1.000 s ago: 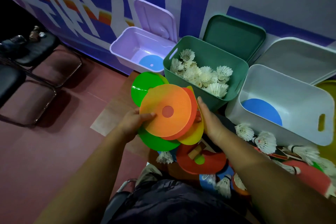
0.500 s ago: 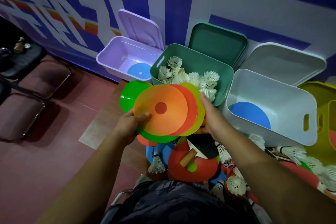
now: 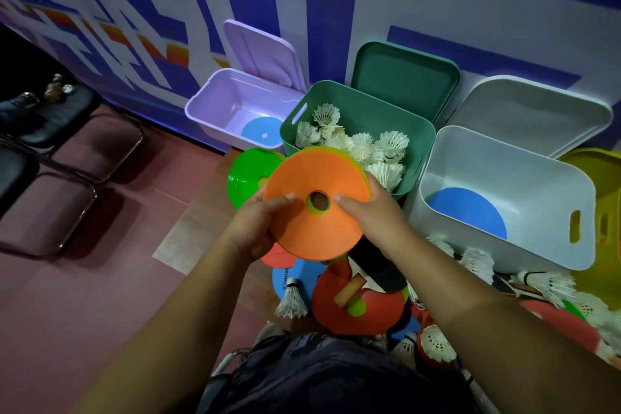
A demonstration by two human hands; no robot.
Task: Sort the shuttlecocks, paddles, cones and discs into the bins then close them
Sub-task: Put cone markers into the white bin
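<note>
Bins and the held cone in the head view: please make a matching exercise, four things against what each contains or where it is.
Things: 1 purple bin; 2 green bin; 3 white bin; 4 orange cone.
States: a shuttlecocks inside; b gripped by left hand and right hand; c small blue disc inside; d large blue disc inside.
Pairs: 1-c, 2-a, 3-d, 4-b.

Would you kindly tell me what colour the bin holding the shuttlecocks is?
The bin with the shuttlecocks is green, clearest in the head view.

Head-worn view, steeply downward, close.
</note>
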